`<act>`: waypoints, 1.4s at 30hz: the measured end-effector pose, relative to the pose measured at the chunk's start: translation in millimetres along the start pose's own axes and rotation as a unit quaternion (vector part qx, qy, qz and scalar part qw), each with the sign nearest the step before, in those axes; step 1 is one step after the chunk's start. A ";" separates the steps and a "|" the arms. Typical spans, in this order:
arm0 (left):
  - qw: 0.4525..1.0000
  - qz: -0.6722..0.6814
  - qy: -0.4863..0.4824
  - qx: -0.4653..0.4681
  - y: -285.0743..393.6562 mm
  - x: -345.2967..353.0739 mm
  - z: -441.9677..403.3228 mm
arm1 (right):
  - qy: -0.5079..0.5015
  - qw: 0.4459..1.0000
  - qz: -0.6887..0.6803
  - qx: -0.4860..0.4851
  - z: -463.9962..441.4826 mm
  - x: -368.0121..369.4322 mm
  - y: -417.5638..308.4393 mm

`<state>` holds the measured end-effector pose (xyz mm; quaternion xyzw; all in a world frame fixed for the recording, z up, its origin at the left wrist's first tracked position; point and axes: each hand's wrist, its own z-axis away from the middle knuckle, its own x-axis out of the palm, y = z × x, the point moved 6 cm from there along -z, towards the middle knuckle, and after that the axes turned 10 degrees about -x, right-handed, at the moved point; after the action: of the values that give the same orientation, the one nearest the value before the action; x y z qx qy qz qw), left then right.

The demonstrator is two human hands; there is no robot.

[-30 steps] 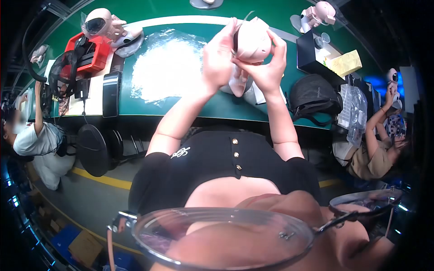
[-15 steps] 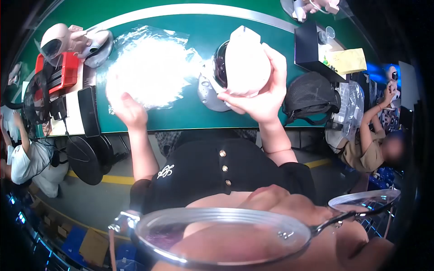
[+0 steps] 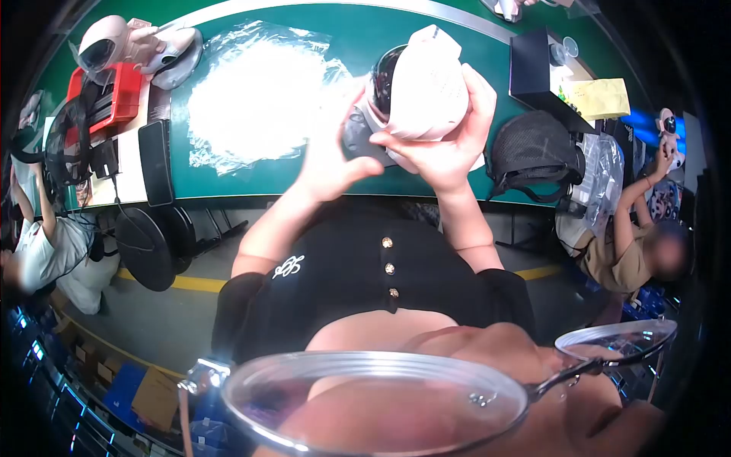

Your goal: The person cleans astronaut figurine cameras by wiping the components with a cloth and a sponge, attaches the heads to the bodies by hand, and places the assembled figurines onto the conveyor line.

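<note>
Right hand (image 3: 449, 156) reaches forward, curled around the white figurine head (image 3: 430, 87). Left hand (image 3: 331, 152) is spread wide just beside that head, can't tell if touching.

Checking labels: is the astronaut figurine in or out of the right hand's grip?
In: the right hand curls around the astronaut figurine's head.
</note>
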<state>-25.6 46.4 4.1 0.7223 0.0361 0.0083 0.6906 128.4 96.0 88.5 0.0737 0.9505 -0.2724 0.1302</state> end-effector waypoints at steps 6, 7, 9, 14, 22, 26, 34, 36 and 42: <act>0.993 0.115 0.019 -0.014 24.2 29.3 -21.7 | 0.014 0.971 -0.044 0.236 43.9 -58.8 43.4; 0.994 0.104 0.025 0.005 25.2 29.2 -23.7 | -0.050 0.964 0.105 0.237 48.1 -70.8 44.5; 0.995 0.081 0.041 0.040 23.3 29.0 -27.8 | -0.207 0.918 0.297 0.160 78.2 -79.2 56.0; 0.966 0.238 -0.072 -0.069 18.8 37.8 -33.6 | -0.091 0.944 0.121 0.295 110.4 -88.3 71.9; 0.976 0.213 -0.024 -0.044 -5.7 28.8 -41.6 | -0.030 0.995 0.051 -0.084 -24.8 -48.5 -33.0; 0.978 0.199 0.006 -0.061 14.6 24.0 -41.6 | -0.079 0.958 0.134 -0.240 -19.3 -27.2 -44.9; 0.998 -0.040 0.007 -0.054 5.7 18.4 -45.6 | -0.234 0.972 0.027 -0.016 -7.6 -58.7 -24.8; 0.994 0.091 -0.036 -0.057 4.6 21.6 -47.1 | -0.153 0.969 -0.111 0.157 4.9 -76.6 1.3; 0.958 0.272 -0.087 0.003 -4.8 25.6 -60.5 | -0.046 0.972 0.008 0.231 58.5 -32.4 67.9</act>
<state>-4.0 108.6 1.1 0.7049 -0.2214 0.1330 0.6607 185.8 119.4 16.1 0.0968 0.8540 -0.4869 0.1557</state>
